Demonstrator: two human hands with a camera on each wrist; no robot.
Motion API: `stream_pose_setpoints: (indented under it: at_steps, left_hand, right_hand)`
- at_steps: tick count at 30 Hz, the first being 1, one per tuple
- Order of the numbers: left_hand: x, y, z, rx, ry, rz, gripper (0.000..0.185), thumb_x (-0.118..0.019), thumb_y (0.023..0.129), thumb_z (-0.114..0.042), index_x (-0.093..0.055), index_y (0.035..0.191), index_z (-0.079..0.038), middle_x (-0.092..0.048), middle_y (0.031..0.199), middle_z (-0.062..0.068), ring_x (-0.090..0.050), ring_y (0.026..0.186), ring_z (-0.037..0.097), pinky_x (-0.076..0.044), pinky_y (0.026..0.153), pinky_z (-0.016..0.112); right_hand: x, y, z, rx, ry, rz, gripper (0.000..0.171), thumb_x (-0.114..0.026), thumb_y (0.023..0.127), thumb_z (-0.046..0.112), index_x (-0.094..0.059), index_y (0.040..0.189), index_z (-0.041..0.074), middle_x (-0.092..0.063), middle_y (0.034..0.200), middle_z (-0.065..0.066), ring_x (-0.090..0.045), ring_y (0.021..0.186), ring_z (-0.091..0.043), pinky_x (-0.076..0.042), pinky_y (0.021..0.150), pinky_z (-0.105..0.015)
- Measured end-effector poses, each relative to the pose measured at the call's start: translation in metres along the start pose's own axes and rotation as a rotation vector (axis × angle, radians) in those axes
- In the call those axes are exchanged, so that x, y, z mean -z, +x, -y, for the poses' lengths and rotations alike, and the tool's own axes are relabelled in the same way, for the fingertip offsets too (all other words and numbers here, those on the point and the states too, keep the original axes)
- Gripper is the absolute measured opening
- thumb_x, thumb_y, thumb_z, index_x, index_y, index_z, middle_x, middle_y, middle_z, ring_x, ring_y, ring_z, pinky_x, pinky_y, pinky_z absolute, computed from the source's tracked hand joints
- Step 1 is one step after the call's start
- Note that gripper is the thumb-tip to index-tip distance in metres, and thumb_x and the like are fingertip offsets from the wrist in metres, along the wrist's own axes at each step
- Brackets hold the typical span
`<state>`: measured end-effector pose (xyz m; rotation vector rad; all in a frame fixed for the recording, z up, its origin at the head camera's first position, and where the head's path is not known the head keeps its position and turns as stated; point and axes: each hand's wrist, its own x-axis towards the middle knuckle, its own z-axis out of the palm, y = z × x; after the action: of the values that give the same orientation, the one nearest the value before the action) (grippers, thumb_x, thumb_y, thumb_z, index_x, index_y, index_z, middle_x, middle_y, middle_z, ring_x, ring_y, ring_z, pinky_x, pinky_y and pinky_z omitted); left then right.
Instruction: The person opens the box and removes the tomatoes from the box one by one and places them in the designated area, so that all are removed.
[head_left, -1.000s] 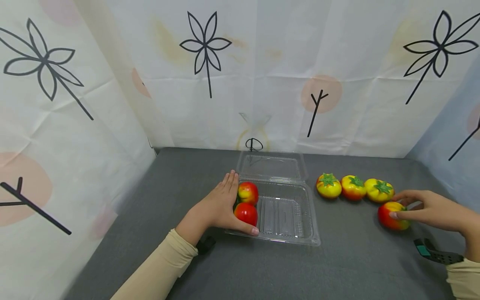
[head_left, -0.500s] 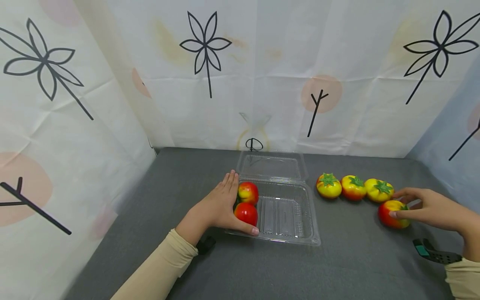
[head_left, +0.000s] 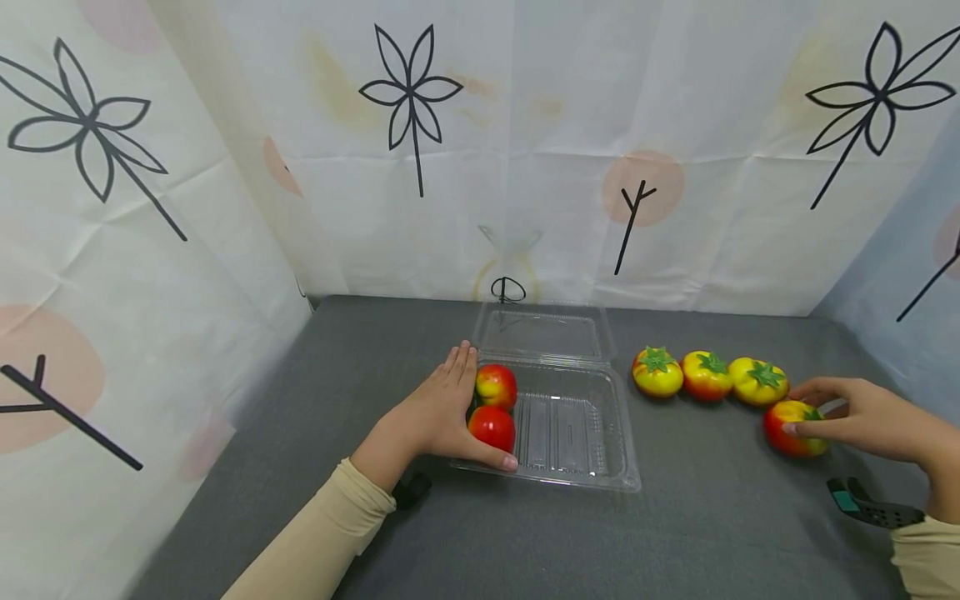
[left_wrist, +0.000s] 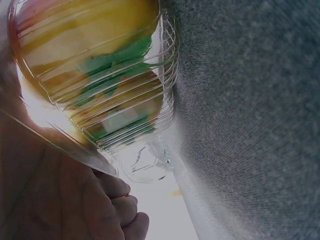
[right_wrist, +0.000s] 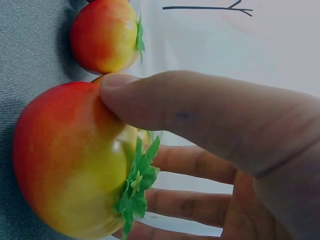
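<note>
The tomatoes (head_left: 708, 375) are red and yellow with green tops. The box (head_left: 570, 425) is clear, the worktop (head_left: 675, 533) grey, the curtain (head_left: 525, 150) white with black flowers.

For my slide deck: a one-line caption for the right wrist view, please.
Right hand grips a red-yellow toy tomato on grey cloth, thumb across its top.

in front of me a grey fabric-covered counter (head_left: 390, 350) runs back to a white creased backdrop (head_left: 525, 125) that closes in three sides. black line drawings of flowers (head_left: 411, 92) and bare twigs (head_left: 632, 212) are printed on it, with pale orange circles (head_left: 643, 185) and faint yellow patches. the right-hand panel (head_left: 911, 275) looks bluish. the light is soft and even.
</note>
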<state>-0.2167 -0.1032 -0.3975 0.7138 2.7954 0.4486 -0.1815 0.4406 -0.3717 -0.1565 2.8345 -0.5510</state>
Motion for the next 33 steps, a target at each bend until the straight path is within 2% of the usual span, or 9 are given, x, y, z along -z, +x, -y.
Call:
stream_pose_setpoints:
  at_steps: [6, 16, 24, 33]
  left_hand:
    - [-0.001, 0.0, 0.0, 0.0, -0.003, 0.0, 0.153, -0.075, 0.066, -0.088, 0.0, 0.171, -0.005, 0.004, 0.181, 0.013, 0.002, 0.168, 0.035, -0.018, 0.134, 0.053]
    - [0.0, 0.0, 0.0, -0.001, -0.008, -0.001, 0.151, -0.076, 0.067, -0.086, -0.001, 0.171, -0.005, 0.002, 0.181, 0.013, 0.001, 0.168, 0.035, -0.018, 0.134, 0.054]
    - [-0.001, 0.0, 0.001, 0.0, -0.004, -0.004, 0.152, -0.076, 0.067, -0.087, -0.001, 0.171, -0.005, 0.003, 0.181, 0.013, 0.001, 0.168, 0.035, -0.018, 0.134, 0.053]
    - [-0.001, 0.001, 0.001, -0.001, -0.004, -0.003, 0.152, -0.076, 0.067, -0.087, -0.001, 0.171, -0.005, 0.003, 0.181, 0.013, 0.001, 0.168, 0.035, -0.018, 0.134, 0.053]
  right_hand:
    - [0.0, 0.001, 0.001, -0.008, 0.001, 0.005, 0.064, -0.077, 0.098, 0.031, -0.057, 0.131, -0.021, -0.064, 0.117, -0.04, -0.069, 0.097, -0.05, -0.062, 0.075, -0.055]
    - [0.0, -0.001, 0.003, 0.005, 0.006, 0.003, 0.061, -0.077, 0.098, 0.027, -0.057, 0.131, -0.021, -0.065, 0.115, -0.037, -0.07, 0.097, -0.049, -0.063, 0.075, -0.054]
    - [0.003, -0.002, 0.006, -0.008, 0.006, 0.022, 0.064, -0.077, 0.098, 0.029, -0.055, 0.132, -0.021, -0.065, 0.116, -0.038, -0.07, 0.098, -0.051, -0.063, 0.075, -0.055]
    - [0.005, -0.005, 0.012, -0.012, -0.022, -0.029, 0.065, -0.078, 0.097, 0.031, -0.057, 0.131, -0.02, -0.065, 0.114, -0.038, -0.068, 0.097, -0.054, -0.061, 0.074, -0.057]
